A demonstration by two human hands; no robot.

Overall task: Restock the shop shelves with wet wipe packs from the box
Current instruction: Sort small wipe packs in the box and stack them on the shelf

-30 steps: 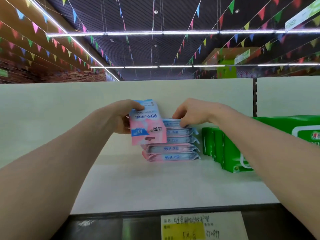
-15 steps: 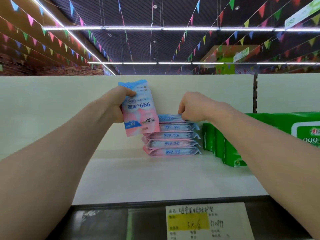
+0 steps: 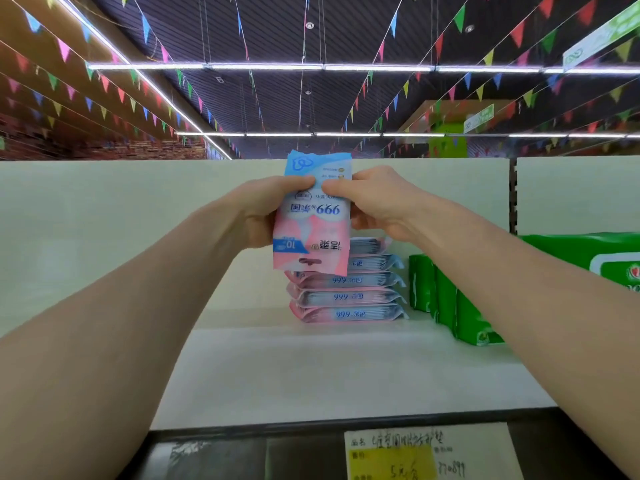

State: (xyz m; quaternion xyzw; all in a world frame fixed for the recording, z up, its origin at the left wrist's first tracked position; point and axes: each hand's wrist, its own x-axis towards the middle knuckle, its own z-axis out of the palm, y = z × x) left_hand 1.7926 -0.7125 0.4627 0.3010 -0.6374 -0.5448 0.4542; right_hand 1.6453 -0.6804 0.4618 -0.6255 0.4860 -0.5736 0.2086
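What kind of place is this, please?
Most likely a shop aisle: a white shelf with a handwritten price label on its edge, stacked wet wipe packs, and coloured bunting under the ceiling.

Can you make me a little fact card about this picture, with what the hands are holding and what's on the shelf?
Place: white shop shelf
Held: pink-and-blue pack, upright, its print upside down
Hands: left hand and right hand each grip one side of it
Behind it: stack of five matching packs lying flat
Next door: green packs to the right of the stack
Front edge: price label with a yellow patch
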